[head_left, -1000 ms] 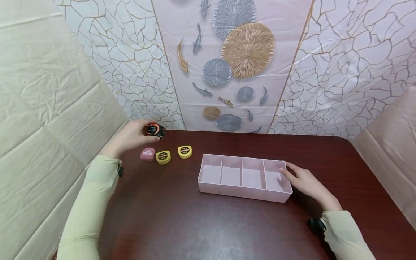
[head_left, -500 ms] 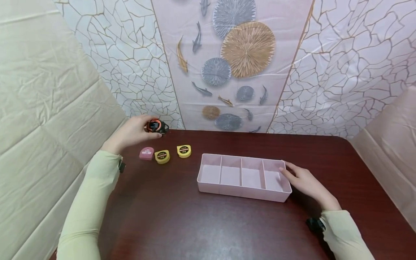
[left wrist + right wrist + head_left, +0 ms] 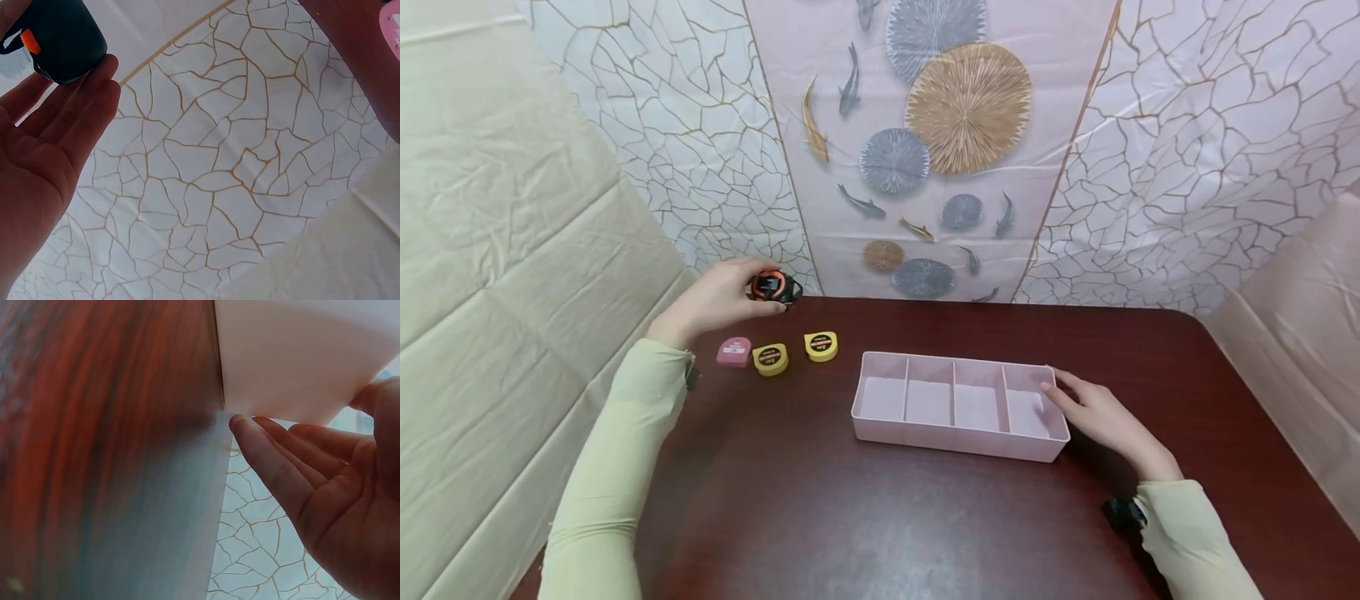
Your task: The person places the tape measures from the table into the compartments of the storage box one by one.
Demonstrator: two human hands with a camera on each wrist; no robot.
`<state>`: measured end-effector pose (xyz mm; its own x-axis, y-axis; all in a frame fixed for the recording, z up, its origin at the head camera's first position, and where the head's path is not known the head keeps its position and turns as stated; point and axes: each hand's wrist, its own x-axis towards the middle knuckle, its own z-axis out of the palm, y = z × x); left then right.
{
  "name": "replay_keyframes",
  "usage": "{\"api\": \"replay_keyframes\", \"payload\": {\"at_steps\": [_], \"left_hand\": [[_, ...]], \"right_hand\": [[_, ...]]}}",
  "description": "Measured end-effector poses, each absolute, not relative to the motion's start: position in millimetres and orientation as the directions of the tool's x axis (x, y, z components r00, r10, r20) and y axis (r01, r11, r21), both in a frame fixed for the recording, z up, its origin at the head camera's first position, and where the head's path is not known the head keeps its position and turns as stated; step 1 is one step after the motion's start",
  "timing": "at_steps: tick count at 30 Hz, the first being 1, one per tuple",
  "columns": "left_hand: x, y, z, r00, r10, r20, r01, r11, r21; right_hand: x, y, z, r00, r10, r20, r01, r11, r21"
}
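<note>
My left hand (image 3: 718,298) holds a black tape measure with an orange ring (image 3: 772,286) above the table's back left part. In the left wrist view the fingers of that hand (image 3: 47,144) curl round the dark tape measure (image 3: 69,40). My right hand (image 3: 1097,414) grips the right end of a pink four-compartment tray (image 3: 958,437), thumb over the rim. The right wrist view shows the hand (image 3: 331,481) with its fingers against the outside of the tray wall (image 3: 294,356). All four compartments hold nothing.
On the table (image 3: 820,517), left of the tray, lie a pink tape measure (image 3: 734,352), a yellow one (image 3: 771,359) and another yellow one (image 3: 822,346). Patterned cloth (image 3: 970,200) hangs behind the table, with pale cloth (image 3: 512,317) at the left side.
My left hand has moved right and slightly up with the black tape measure. My right hand keeps its hold on the tray; the whole head view has shifted slightly.
</note>
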<state>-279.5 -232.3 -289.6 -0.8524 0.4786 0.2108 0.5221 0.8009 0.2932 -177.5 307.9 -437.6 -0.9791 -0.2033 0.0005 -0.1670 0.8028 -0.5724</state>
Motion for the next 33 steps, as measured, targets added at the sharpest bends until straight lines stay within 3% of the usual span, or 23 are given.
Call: {"api": "replay_keyframes", "payload": {"at_steps": [33], "left_hand": [[-286.7, -189.3, -284.2, -0.798, 0.565, 0.21, 0.603, 0.749, 0.275]], "right_hand": [[-176.3, 305.9, -435.2, -0.98, -0.197, 0.011, -0.168, 0.805, -0.569]]}}
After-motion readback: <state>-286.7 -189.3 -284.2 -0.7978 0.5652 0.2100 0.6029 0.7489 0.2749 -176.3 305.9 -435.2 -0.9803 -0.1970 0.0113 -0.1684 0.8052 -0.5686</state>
